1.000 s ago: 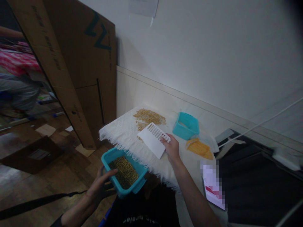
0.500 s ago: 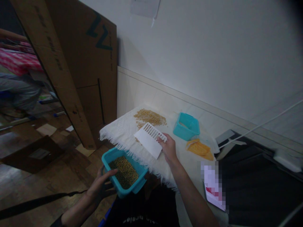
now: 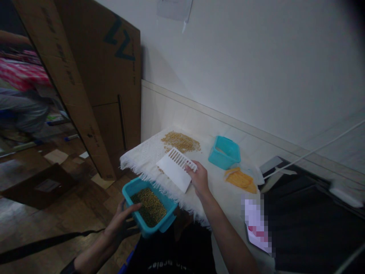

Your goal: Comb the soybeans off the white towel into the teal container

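My left hand (image 3: pixel 123 219) grips the near left side of a teal plastic tub (image 3: pixel 170 217), its thumb over the rim. Yellowish and green beans (image 3: pixel 151 205) lie in the tub, which sits just below the table's fringed edge. My right hand (image 3: pixel 199 177) is closed on the right end of a white slotted scraper (image 3: pixel 174 174), held flat over the white cloth (image 3: pixel 145 154). A few beans show along the scraper's left edge. Behind it is a spread pile of tan beans (image 3: pixel 181 141). Whether the scraper touches the cloth is hard to tell.
A second teal tub (image 3: pixel 224 158) stands at the back right of the table, with an orange cloth-like item (image 3: pixel 242 180) near it. A large cardboard box (image 3: pixel 114 83) rises at the left. A black surface (image 3: pixel 308 232) lies at right. Behind the box sits a person (image 3: pixel 24 76).
My right hand has drawn the scraper a little to the left, toward the table's fringed edge. My left hand and the tub of beans have hardly moved.
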Motion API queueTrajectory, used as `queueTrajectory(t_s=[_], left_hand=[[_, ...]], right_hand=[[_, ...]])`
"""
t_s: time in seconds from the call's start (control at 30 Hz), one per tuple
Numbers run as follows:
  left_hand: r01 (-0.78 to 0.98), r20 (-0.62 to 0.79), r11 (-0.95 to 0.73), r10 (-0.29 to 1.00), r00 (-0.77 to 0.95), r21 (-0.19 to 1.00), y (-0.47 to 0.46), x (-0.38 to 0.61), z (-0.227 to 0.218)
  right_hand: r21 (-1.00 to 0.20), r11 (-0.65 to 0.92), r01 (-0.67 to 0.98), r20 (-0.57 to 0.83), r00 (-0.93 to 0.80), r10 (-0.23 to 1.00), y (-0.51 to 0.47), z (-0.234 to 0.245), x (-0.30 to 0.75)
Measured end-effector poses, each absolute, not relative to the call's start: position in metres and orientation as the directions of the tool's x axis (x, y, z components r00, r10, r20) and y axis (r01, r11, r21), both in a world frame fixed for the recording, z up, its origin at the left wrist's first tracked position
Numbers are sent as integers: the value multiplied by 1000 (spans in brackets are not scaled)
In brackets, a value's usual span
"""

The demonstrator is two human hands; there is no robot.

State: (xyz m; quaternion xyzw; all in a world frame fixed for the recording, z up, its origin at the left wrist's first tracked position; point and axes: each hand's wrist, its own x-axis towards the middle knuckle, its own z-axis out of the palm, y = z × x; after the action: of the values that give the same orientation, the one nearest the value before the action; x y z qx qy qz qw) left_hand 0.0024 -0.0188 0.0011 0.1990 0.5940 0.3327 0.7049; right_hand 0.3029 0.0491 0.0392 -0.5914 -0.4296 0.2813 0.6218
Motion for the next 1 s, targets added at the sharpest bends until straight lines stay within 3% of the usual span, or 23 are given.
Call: queueTrajectory(t_s=[0.43,0.87,1.0], left_hand=[[-231,-692,686,719,68,690,-19,4,14],[-246,-687,678,724,60,693,-18,1,4],[-244,-686,679,724,67,693,-18,0,3]], right_hand=[[-978,152,142,201,474,857,49,31,295],[-953,152,261,270,512,815,47,31,336],[-969,150,194,230,502,834,46,35,334]])
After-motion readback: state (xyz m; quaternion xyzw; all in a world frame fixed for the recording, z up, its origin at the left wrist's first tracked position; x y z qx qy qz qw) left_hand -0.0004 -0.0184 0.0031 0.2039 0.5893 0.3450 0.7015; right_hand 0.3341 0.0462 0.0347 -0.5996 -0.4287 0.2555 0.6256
